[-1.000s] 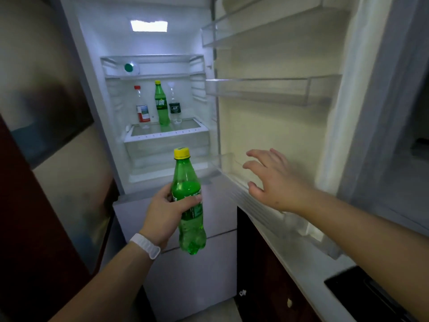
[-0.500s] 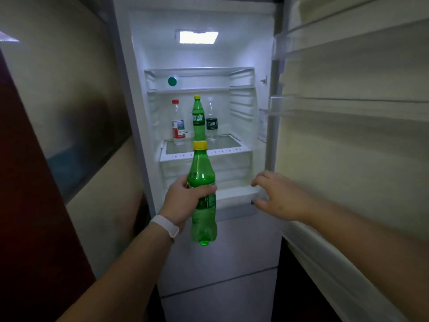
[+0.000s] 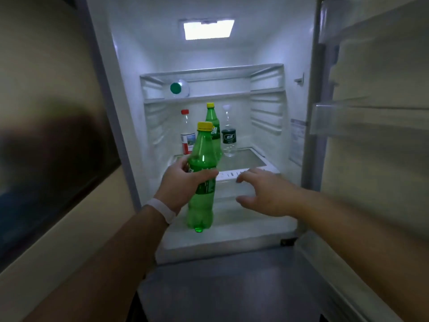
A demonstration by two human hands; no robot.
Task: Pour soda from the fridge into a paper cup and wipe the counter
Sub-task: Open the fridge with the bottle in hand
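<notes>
green soda bottle held up at the open fridge

in front of the open fridge (image 3: 120, 94), the left hand (image 3: 183, 184) grips a green soda bottle (image 3: 201, 182) around its middle, fingers and thumb curled over the label. the bottle stands nearly upright, tipped slightly to the left at the top, its yellow cap (image 3: 204, 126) on and its base hanging free just above the fridge's lower ledge. a white wristband (image 3: 162, 209) sits on the left wrist.

the right hand (image 3: 267, 196) hovers beside the bottle, not touching it, fingers loosely spread and holding nothing, in front of the edge of the glass shelf (image 3: 246, 159).

on that glass shelf, farther back, stand three more bottles: a clear one with a red cap (image 3: 186, 133) on the left, a second green bottle (image 3: 213, 129) with a yellow cap in the middle, partly hidden behind the held one, and a clear bottle with a dark label (image 3: 229, 135) on the right. on the shelf above, a bottle with a green cap (image 3: 177, 88) lies on its side, cap facing out. the interior light (image 3: 207, 30) is lit. the fridge door (image 3: 371, 135) stands open on the right, its racks blurred.
</notes>
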